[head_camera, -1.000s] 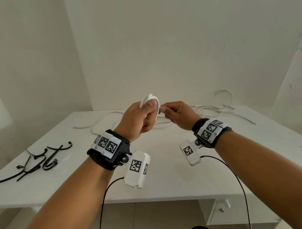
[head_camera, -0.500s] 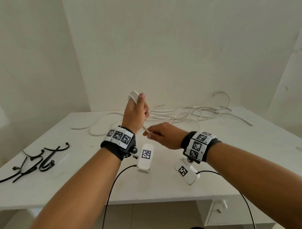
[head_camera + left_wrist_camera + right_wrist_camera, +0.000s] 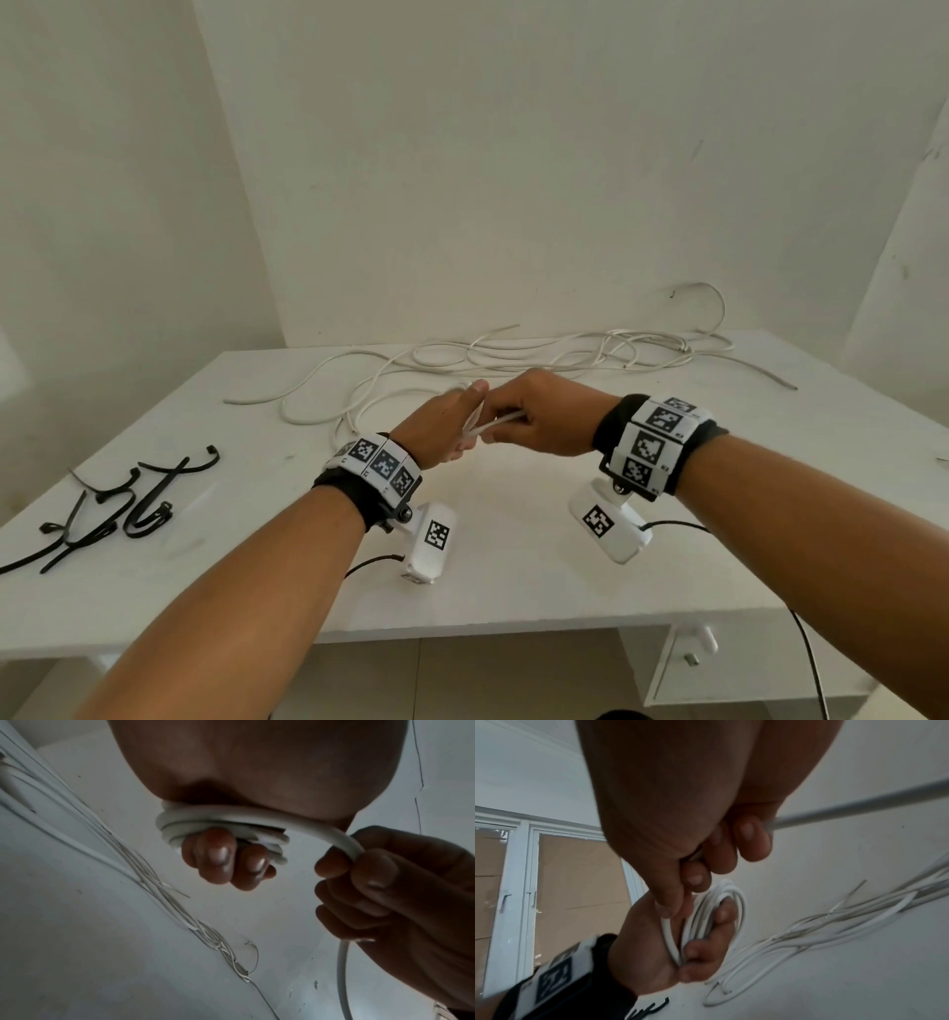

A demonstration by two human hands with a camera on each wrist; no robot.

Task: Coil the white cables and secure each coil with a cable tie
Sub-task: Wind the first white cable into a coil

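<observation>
Both hands have dropped lower and closer to the tabletop than half a second ago, and they now meet again above the middle of the white table [image 3: 513, 591]. The left hand [image 3: 441, 429] grips a small coil [image 3: 223, 829] of white cable wound round its curled fingers [image 3: 218, 860]. The right hand [image 3: 539, 421] pinches the running length of that cable [image 3: 334, 837] between thumb and curled fingers, just beside the coil; the strand trails away from the right hand, off the edge of the right-wrist view.

Behind the hands, a loose tangle of white cables [image 3: 565, 352] sprawls along the table's far edge against the wall, with one loop rising up the wall at the right and strands curving forward to just behind the left wrist. A cluster of black cable ties [image 3: 128, 509] lies near the table's left edge, well apart from the hands. The near half of the table in front of the wrists is bare white surface. A drawer with a small knob [image 3: 690, 659] sits under the table's right side. Plain white walls [image 3: 513, 154] close in the corner; the right-wrist view shows a white-framed window [image 3: 529, 882].
</observation>
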